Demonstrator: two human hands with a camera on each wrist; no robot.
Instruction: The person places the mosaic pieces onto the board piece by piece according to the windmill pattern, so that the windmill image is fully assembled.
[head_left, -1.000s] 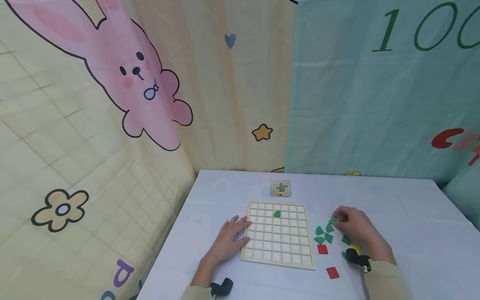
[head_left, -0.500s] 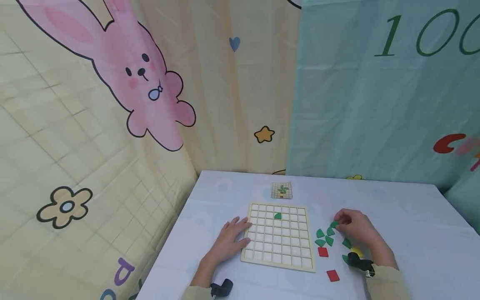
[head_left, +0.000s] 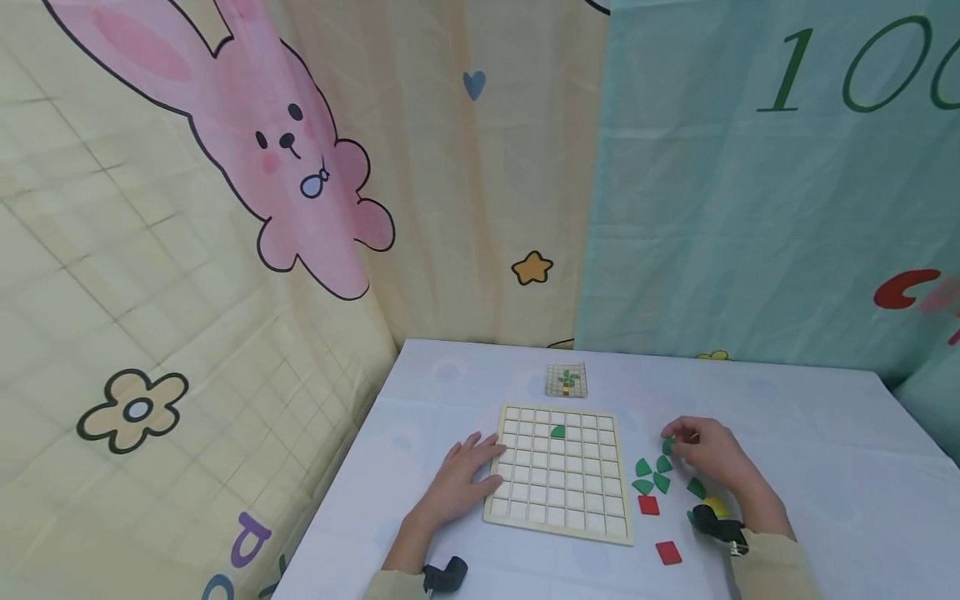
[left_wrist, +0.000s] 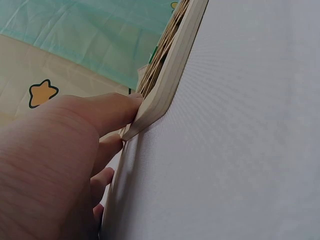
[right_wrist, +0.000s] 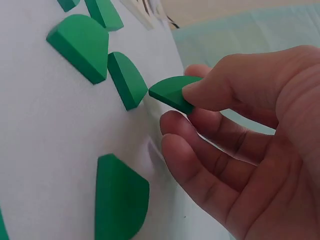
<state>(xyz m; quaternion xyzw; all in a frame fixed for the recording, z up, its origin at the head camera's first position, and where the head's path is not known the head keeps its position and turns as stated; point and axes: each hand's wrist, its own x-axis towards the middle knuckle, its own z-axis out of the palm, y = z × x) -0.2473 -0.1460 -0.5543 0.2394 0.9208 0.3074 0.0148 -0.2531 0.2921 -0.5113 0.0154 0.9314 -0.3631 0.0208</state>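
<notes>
Changes first. We note the held green piece [right_wrist: 172, 91] turned in the grip: half a second ago it lay more sideways in the head view, and now it stands taller. The head view has shifted slightly. We find the left hand [head_left: 463, 479] in the same place on the board, and the same single green piece set in it.

Right hand [head_left: 708, 450]: thumb and forefinger pinching the held green piece, remaining fingers bent below; its tip comes close to a neighbouring loose piece, and we cannot tell whether they touch.

Left hand: fingers spread and extended, resting on the left rim of the board.

Grid board [head_left: 624, 500]: pale, wood-like, its edge showing layered bands and a rounded corner; square cells with raised dividers. Set green piece [head_left: 558, 432]: quarter-round, in a cell near the far side.

Loose green pieces [right_wrist: 80, 47]: thick, smooth, two straight edges and one curved, grouped right of the board. Red squares [head_left: 648, 505]: two, flat, nearer the person. Yellow piece [head_left: 716, 506]: partly hidden by the right wrist camera [head_left: 712, 522].

Pattern card [head_left: 566, 380]: small, gridded, printed in green, beyond the board. Tabletop [head_left: 817, 467]: white, finely textured.
</notes>
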